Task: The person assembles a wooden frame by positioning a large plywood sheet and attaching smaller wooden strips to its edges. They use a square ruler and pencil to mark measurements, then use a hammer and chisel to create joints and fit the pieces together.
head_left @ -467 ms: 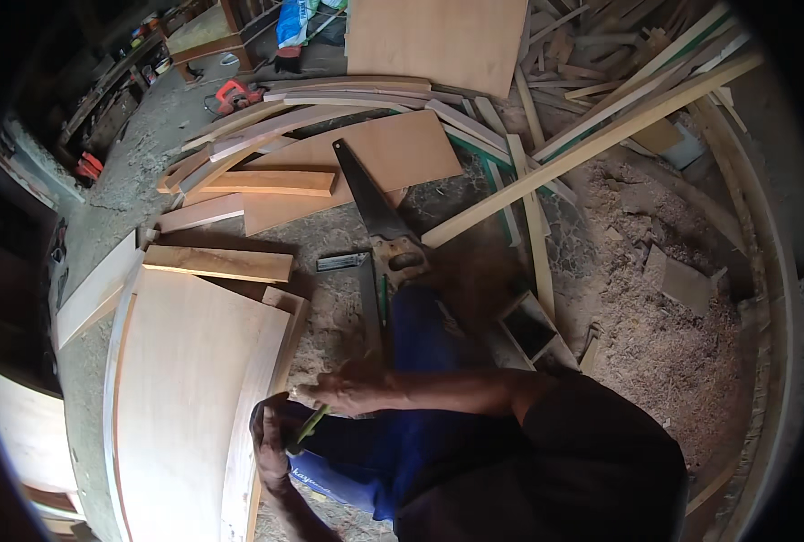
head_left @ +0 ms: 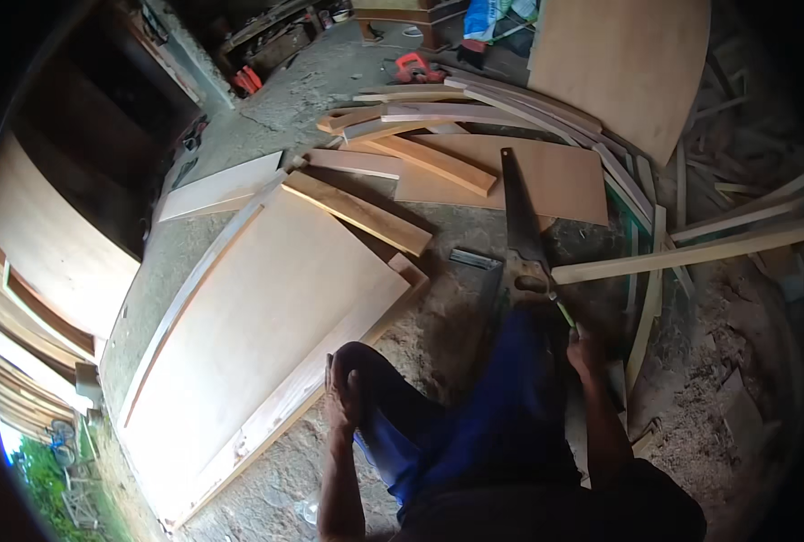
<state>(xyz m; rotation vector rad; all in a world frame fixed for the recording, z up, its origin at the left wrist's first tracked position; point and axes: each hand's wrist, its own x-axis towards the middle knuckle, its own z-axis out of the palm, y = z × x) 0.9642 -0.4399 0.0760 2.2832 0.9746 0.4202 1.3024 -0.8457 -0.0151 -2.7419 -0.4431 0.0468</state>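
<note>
My left hand (head_left: 340,397) rests on my bent left knee, next to the edge of a large framed plywood panel (head_left: 266,298). Its fingers are stretched out and hold nothing. At the right, my right hand (head_left: 583,352) is closed round a slim yellow-green tool (head_left: 565,313), whose exact kind I cannot make out. The tool's tip points up toward the wooden handle of a handsaw (head_left: 522,217). That saw lies with its blade pointing away across a plywood sheet. Left of the saw handle lies a carpenter's square (head_left: 476,260), partly in shadow.
A loose wooden block (head_left: 358,213) lies across the panel's far end. Beyond are stacked timber strips (head_left: 501,116), a red power tool (head_left: 413,67) and a leaning plywood sheet (head_left: 620,72). A long batten (head_left: 682,253) and wood shavings (head_left: 705,397) lie at the right.
My right hand has moved away from my left hand, rightward to beside the saw handle, with the slim tool in it. My left hand has opened on the knee. The view has turned left.
</note>
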